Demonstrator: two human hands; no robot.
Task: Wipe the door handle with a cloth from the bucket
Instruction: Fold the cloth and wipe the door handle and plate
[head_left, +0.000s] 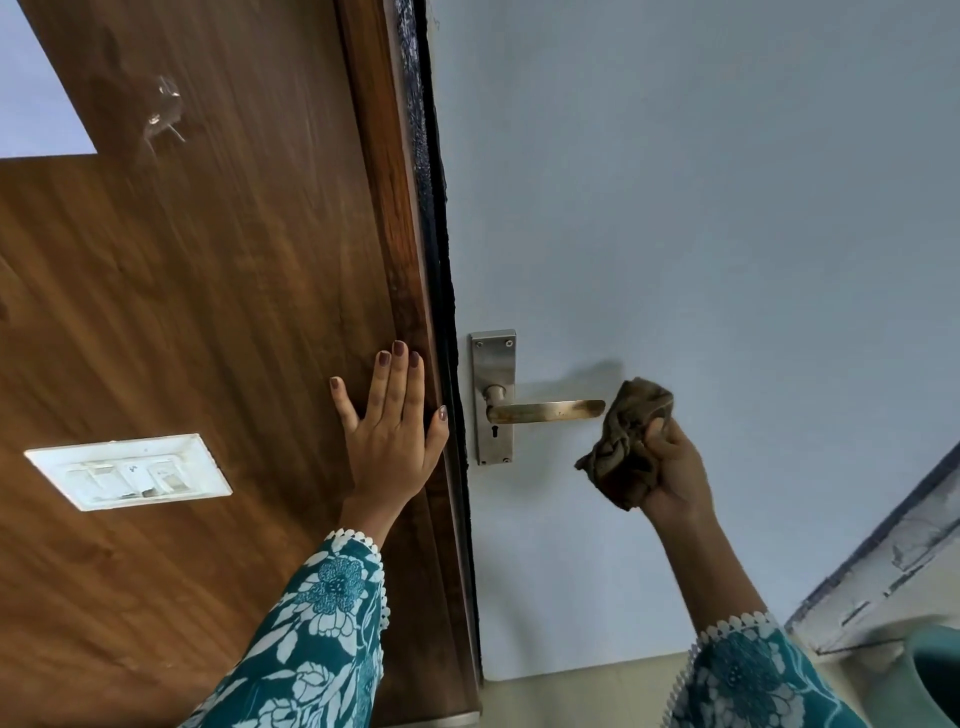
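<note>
metal lever handle (545, 410) on a pale blue door (727, 234), mounted on an upright steel plate (492, 364) with a keyhole below the lever. lever runs horizontally to the right, its surface stained brownish. crumpled brown cloth (626, 441) just beside the lever's free end, apparently close to touching the tip, though contact cannot be told. right hand (672, 467) below and to the right of the handle, closed around the bunched cloth, thumb pressed on its upper folds, forearm rising from the lower right in a teal floral sleeve (743, 680) with white scalloped trim. left hand (392, 426) open and flat, fingers spread and pointing up, palm pressed against the dark wood frame (395, 234) just left of the door's edge, level with the handle. nails painted a dark shade. white switch plate (130, 470) on the wood panel (182, 312) well to the left of that hand. part of a teal bucket (930, 675) at the bottom right corner, near the right sleeve, its contents out of view.
</note>
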